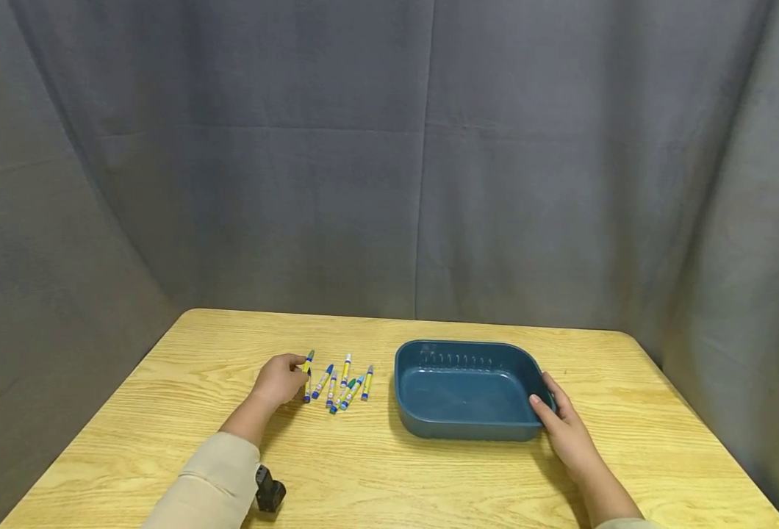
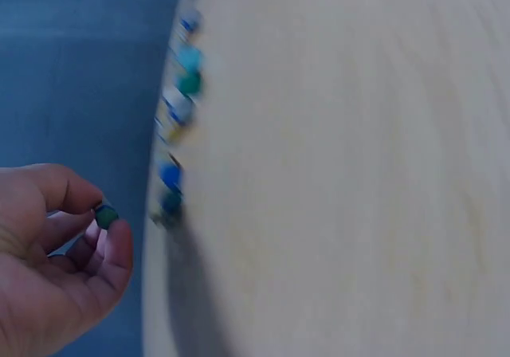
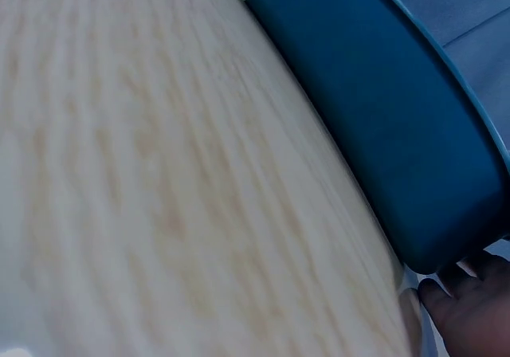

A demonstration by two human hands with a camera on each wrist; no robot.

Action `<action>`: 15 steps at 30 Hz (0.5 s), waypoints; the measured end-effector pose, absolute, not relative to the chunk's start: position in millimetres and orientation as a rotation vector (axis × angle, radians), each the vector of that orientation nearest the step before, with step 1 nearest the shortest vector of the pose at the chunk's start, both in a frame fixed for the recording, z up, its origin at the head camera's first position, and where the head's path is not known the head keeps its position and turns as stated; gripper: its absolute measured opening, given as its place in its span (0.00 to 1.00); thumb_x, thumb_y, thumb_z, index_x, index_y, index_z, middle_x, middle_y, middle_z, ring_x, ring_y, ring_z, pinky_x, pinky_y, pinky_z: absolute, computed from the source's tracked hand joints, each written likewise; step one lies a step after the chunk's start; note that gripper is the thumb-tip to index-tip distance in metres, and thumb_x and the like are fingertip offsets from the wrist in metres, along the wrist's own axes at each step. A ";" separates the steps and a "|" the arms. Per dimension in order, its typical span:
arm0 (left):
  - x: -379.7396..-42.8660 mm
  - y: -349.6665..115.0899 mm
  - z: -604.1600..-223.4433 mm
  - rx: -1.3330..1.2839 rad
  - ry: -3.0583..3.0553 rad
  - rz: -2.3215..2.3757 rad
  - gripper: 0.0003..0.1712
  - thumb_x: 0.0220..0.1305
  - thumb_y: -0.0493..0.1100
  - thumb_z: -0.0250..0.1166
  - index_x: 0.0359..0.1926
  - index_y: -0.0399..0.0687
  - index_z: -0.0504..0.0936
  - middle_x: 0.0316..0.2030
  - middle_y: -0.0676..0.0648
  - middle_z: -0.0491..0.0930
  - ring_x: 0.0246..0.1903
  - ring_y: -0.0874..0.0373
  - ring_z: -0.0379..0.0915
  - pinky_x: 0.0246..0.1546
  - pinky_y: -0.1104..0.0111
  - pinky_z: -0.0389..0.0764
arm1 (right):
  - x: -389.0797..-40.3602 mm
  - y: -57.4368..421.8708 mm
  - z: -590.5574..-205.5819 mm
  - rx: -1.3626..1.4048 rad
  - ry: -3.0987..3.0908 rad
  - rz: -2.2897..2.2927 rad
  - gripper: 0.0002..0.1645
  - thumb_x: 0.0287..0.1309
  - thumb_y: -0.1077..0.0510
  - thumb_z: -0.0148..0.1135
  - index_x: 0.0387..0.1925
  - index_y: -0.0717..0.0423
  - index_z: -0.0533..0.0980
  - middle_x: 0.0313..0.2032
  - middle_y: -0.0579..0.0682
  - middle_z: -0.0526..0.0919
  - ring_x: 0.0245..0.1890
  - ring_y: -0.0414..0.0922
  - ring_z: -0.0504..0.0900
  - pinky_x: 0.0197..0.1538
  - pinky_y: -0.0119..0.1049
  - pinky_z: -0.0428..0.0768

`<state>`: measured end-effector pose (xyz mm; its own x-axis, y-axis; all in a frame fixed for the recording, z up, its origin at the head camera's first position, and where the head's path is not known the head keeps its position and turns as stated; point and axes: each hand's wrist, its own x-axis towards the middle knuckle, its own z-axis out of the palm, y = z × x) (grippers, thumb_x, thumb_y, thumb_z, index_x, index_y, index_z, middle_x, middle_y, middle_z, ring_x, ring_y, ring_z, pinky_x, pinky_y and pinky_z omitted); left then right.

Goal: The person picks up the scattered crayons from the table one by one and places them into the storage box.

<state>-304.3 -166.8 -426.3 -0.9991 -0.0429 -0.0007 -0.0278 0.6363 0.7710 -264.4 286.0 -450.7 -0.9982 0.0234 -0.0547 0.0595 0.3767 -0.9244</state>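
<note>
My left hand (image 1: 281,380) pinches a green crayon (image 1: 309,358) in a yellow wrapper between thumb and fingertips. In the left wrist view its round green end (image 2: 106,216) shows between the fingers, raised off the table. Just below and to the right lie several more crayons in a loose group, among them a blue one (image 1: 323,382), a white one (image 1: 346,370) and a grey-tipped one (image 1: 367,383). My right hand (image 1: 569,433) grips the right end of a dark blue plastic basin (image 1: 469,431), thumb over the rim and fingers along the outer wall. Nothing lies inside the basin.
The light wood table (image 1: 356,485) has rounded far corners. Grey curtains (image 1: 310,162) hang behind it and along both sides. A small black device (image 1: 270,491) shows beside the left sleeve (image 1: 207,481).
</note>
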 end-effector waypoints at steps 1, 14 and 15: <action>-303.9 -162.4 -422.5 0.042 -2.802 -1.384 0.25 0.66 0.33 0.54 0.63 0.27 0.71 0.28 0.45 0.73 0.18 0.62 0.60 0.19 0.75 0.63 | -264.2 286.1 -451.0 0.083 2.578 -1.736 0.46 0.73 0.43 0.47 0.78 0.47 0.36 0.78 0.58 0.33 0.77 0.61 0.30 0.75 0.63 0.37; -300.1 -73.4 -385.8 -0.302 -2.697 -1.611 0.24 0.62 0.29 0.56 0.60 0.33 0.76 0.36 0.44 0.75 0.26 0.60 0.67 0.24 0.73 0.70 | -261.1 284.4 -454.1 0.060 2.555 -1.814 0.44 0.74 0.46 0.46 0.78 0.48 0.36 0.78 0.58 0.33 0.77 0.60 0.31 0.76 0.61 0.39; -300.4 -67.3 -385.1 -0.326 -2.698 -1.620 0.24 0.62 0.29 0.56 0.60 0.33 0.76 0.35 0.44 0.74 0.27 0.60 0.67 0.25 0.73 0.71 | -261.1 284.4 -454.2 0.058 2.554 -1.819 0.44 0.74 0.46 0.46 0.78 0.48 0.36 0.78 0.58 0.33 0.77 0.60 0.31 0.76 0.61 0.39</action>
